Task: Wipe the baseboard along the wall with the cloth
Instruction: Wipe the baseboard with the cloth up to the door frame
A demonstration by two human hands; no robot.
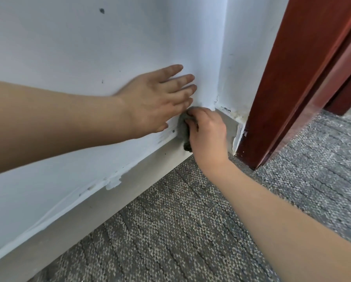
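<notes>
A pale grey baseboard (101, 202) runs along the foot of the white wall (89, 47) from lower left up to the inner corner. My right hand (208, 132) is shut on a small grey cloth (183, 130) and presses it against the baseboard just left of the corner. The hand hides most of the cloth; only its left edge and a dark lower tip show. My left hand (156, 100) lies flat on the wall just above the cloth, fingers spread and holding nothing.
A dark red wooden door frame (288, 84) stands right of the corner, with a short piece of baseboard (229, 121) between. Grey patterned carpet (190, 231) covers the floor. White paint smears and chips mark the baseboard's top edge.
</notes>
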